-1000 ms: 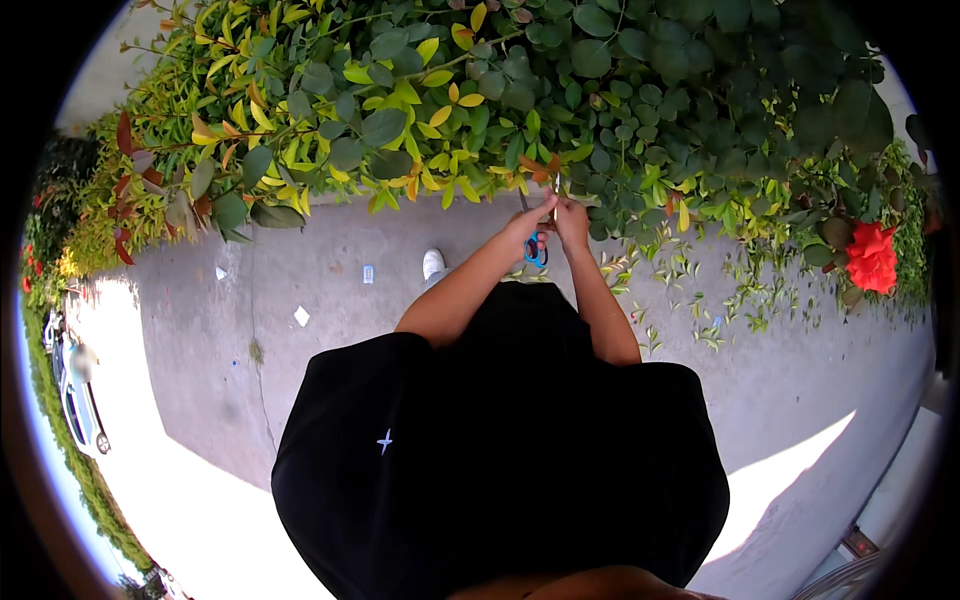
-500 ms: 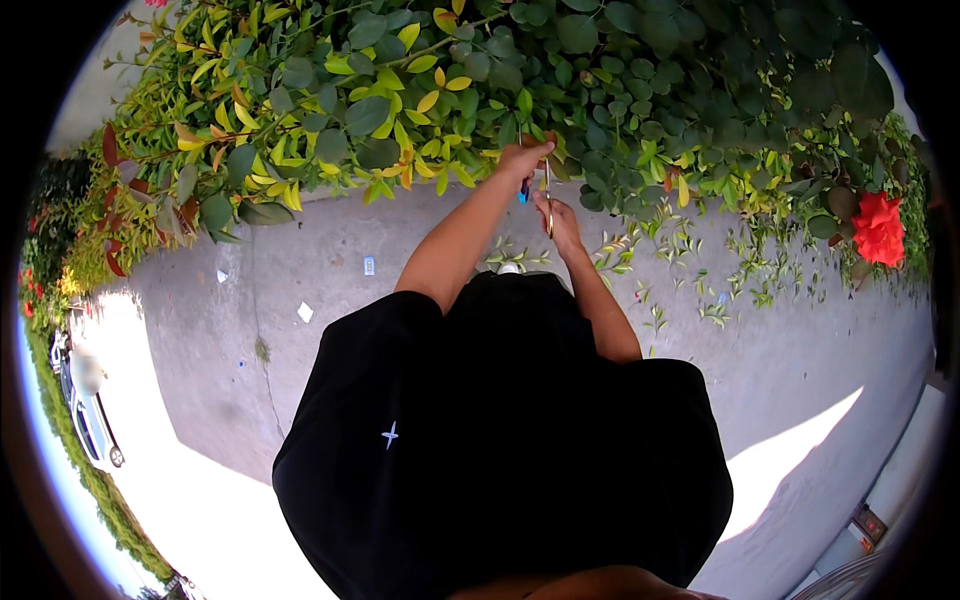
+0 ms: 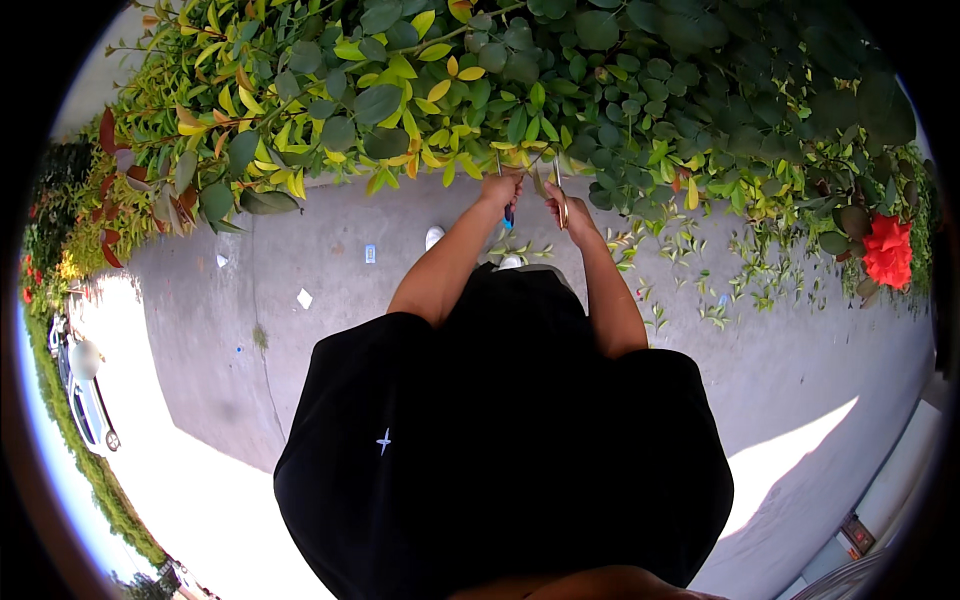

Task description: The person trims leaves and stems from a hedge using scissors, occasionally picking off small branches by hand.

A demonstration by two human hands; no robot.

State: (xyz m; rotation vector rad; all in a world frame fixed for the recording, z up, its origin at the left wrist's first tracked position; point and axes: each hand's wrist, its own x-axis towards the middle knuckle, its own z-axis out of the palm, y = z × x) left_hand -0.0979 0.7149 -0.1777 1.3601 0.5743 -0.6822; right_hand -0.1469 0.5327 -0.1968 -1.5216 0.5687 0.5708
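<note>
A slim tool with a blue and dark handle is gripped in my left hand; a thin metal tip points up toward the hedge, and its exact kind is unclear. My right hand is closed around gold-handled scissors, blades upward at the hedge's lower edge. Between the two hands a thin sprig with a leaf hangs; whether fingers pinch it is too small to tell. The hedge of green and yellow leaves stands just beyond both hands.
Clipped leaves litter the grey pavement at right. A red flower juts from the hedge's right end. Scraps of paper lie on the left. My white shoes show below the hedge. A car is parked far left.
Both hands have drawn back from the hedge, and the left has moved lower and left. They are farther apart, with the scissors shifted slightly right.
</note>
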